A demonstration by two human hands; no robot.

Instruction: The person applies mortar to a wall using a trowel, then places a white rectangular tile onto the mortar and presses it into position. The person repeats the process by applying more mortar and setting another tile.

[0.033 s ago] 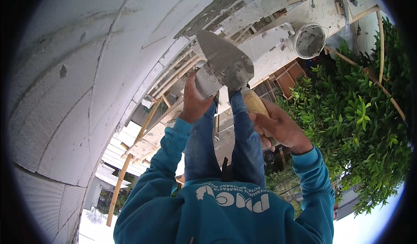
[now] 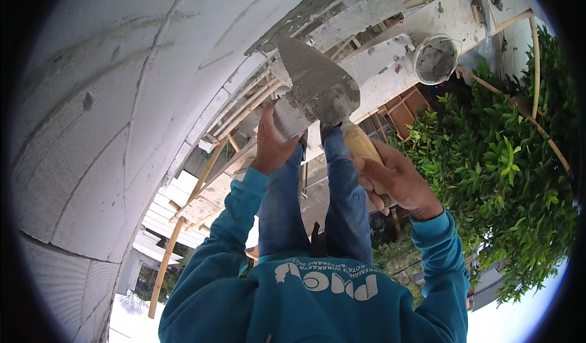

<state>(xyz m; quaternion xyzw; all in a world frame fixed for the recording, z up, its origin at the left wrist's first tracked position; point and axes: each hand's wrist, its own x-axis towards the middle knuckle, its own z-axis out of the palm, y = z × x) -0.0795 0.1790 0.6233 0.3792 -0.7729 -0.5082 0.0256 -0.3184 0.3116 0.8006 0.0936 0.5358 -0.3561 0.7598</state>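
The right hand [image 2: 397, 181] was curled around a wooden-handled trowel [image 2: 360, 141]; the left hand [image 2: 274, 144] clasped a pale block [image 2: 289, 119]. Tilting the trowel too far could have spilled mortar [image 2: 329, 86].

Takes in green foliage [image 2: 482, 160] at right, a bamboo pole [image 2: 536, 68] against it, and a slanting yellowish pole [image 2: 167, 266] at lower left.

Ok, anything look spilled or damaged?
The trowel looks normal. The plank beside the mortar bucket is splattered grey, and a dark mark stands out on the pale block wall at left; chip or stain, unclear.
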